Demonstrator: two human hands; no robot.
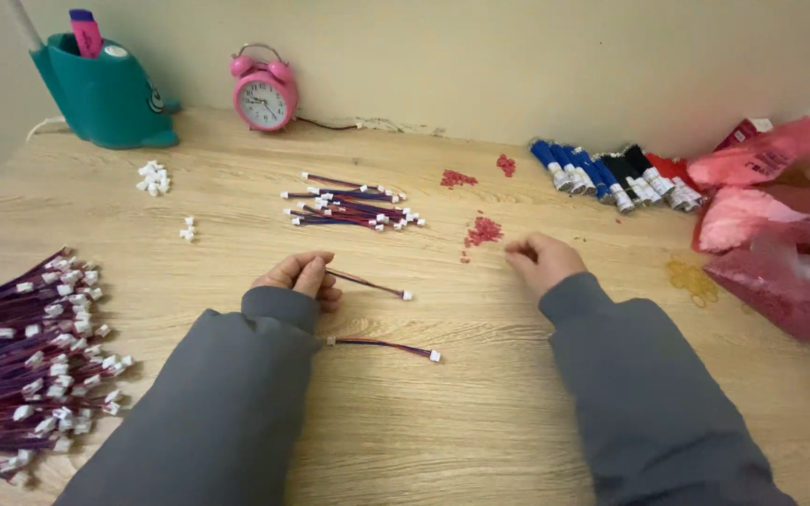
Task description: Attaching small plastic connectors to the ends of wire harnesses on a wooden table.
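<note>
One lead in hand: my left hand [297,278] pinches a wire lead [367,284], centre table.
Right hand [541,260]: I see fingers curled; contents unclear.
Done: I judge far small pile [353,208] finished.
Left: large bundle [25,361], near left.

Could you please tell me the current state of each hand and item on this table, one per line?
left hand: closed on a short wire lead.
short wire lead: held at one end, white connector end resting on the table.
second wire lead: lying loose below it.
right hand: fingers curled, by the small red pieces.
finished lead pile: lying flat.
large wire bundle: heaped at the left edge.
pink alarm clock: upright.
</note>
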